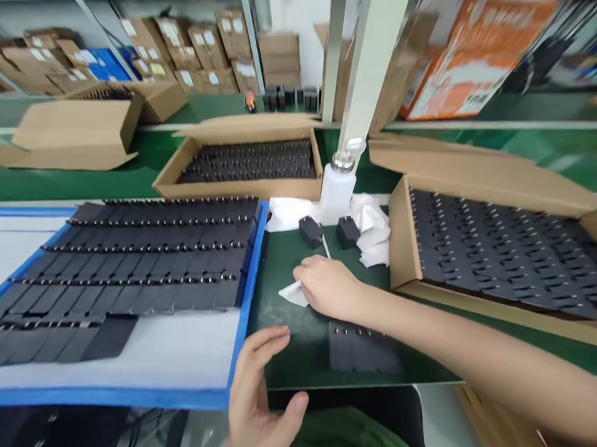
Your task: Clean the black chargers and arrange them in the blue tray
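Note:
My right hand point(328, 286) is closed on a small white wipe point(295, 293) just above the green worktop. Right behind its knuckles is a thin white stick point(326, 247); whether the hand touches it I cannot tell. Two black power adapters point(310, 231) lie farther back, by the white pump bottle point(336, 192). Under my right forearm, several adapters point(354, 350) with metal prongs lie in a row. My left hand point(263, 395) is held open at the table's front edge, thumb and fingers apart, beside the blue-rimmed tray point(239, 340).
Rows of black adapters point(166, 263) fill much of the tray at left. Cardboard boxes of adapters stand at the back point(246, 157) and right point(507, 254). Crumpled white cloth point(373, 231) lies by the bottle. A pale post point(371, 67) rises behind it.

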A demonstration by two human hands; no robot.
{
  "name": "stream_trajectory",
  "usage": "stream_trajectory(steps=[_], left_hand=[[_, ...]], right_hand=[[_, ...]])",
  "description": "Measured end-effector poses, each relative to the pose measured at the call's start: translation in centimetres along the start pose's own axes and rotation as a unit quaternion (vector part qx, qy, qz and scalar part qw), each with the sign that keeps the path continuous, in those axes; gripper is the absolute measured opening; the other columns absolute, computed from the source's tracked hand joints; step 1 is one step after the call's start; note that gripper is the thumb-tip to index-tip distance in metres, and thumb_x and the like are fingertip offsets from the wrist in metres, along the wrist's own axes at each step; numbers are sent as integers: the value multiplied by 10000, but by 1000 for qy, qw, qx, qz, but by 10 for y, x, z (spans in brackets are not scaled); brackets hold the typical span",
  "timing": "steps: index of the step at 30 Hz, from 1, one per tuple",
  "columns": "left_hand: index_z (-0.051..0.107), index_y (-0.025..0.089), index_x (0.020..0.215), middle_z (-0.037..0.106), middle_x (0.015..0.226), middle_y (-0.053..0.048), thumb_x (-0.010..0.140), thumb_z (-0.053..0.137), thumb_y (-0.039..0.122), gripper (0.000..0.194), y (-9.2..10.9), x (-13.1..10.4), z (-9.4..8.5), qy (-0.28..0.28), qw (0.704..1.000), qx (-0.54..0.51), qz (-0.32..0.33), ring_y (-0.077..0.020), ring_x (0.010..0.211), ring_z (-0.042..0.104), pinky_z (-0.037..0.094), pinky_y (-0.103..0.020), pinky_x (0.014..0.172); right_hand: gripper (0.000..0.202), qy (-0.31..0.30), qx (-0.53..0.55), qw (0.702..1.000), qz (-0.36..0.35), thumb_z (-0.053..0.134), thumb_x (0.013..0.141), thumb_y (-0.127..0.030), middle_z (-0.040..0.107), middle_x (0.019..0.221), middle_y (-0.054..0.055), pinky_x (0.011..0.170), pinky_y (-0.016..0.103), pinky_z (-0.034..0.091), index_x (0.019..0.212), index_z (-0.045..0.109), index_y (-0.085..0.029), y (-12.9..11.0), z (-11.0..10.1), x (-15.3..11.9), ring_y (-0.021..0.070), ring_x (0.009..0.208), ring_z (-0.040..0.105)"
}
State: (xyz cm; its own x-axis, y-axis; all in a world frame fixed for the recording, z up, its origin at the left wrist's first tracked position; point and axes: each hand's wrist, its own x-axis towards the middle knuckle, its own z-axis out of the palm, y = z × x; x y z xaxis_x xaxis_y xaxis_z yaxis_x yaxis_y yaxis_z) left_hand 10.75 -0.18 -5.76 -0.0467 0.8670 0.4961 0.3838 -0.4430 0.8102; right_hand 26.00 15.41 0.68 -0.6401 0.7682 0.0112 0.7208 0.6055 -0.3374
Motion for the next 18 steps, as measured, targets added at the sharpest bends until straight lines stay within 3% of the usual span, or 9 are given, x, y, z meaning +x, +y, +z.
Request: stream_trajectory(steps=[3, 6, 9, 11, 14, 16, 18], left_hand=[[576, 210, 1223, 563, 1241, -137, 922, 603, 272, 308, 5, 14, -16, -24, 999, 34, -11, -249, 1155, 601, 552, -363, 951], [551, 256, 1240, 569, 1279, -125, 919, 582, 236, 323, 18, 49, -37, -121, 990, 79, 1, -248, 1188, 599, 559, -369, 950], [530, 264, 1242, 565, 1288, -100, 925, 557, 265, 318, 25, 105, -36, -214, 972, 92, 25, -231, 1174, 592, 536, -400, 983], [545, 227, 1201, 572, 1259, -96, 901, 588, 303, 312, 20, 152, -16, -244, 963, 115, 13, -245, 1167, 587, 508, -446, 1016], [534, 160, 1258, 546, 1307, -149, 851, 681, 287, 451, 1, 220, 30, -214, 965, 149, -2, -311, 1237, 538, 457, -535, 1053], [533, 157, 1286, 529, 1349, -135, 879, 689, 316, 464, -13, 254, 59, -208, 965, 159, -9, -307, 1242, 530, 465, -550, 1034], [555, 160, 1268, 576, 1285, -114, 915, 660, 348, 414, -24, 273, 79, -219, 963, 154, -6, -264, 1141, 592, 527, -492, 958]], right_hand=[[44, 158, -12, 987, 30, 608, 809, -145, 664, 899, 32, 661, 243, 467, 829, 605, -185, 23, -36, -15, 150, 764, 628], [125, 328, -42, 938, 106, 477, 884, -176, 636, 896, 61, 705, 312, 465, 972, 567, -175, 59, -85, -19, 195, 791, 607], [232, 395, -63, 909, 114, 411, 901, -116, 634, 998, 113, 845, 390, 472, 1037, 593, -159, 89, -108, 5, 244, 951, 610], [222, 376, -67, 921, 83, 467, 913, -111, 637, 1087, 122, 921, 404, 483, 1051, 635, -152, 98, -103, 27, 238, 1037, 609], [211, 341, -74, 936, 48, 583, 950, -252, 625, 1187, 93, 941, 419, 516, 1134, 628, -157, 99, -83, 47, 207, 1056, 616], [277, 335, -82, 938, 40, 605, 954, -324, 602, 1253, 89, 955, 443, 523, 1183, 609, -167, 97, -72, 48, 214, 1096, 608], [303, 335, -89, 937, 35, 605, 955, -335, 584, 1294, 98, 966, 456, 523, 1209, 600, -170, 96, -66, 43, 227, 1130, 599]])
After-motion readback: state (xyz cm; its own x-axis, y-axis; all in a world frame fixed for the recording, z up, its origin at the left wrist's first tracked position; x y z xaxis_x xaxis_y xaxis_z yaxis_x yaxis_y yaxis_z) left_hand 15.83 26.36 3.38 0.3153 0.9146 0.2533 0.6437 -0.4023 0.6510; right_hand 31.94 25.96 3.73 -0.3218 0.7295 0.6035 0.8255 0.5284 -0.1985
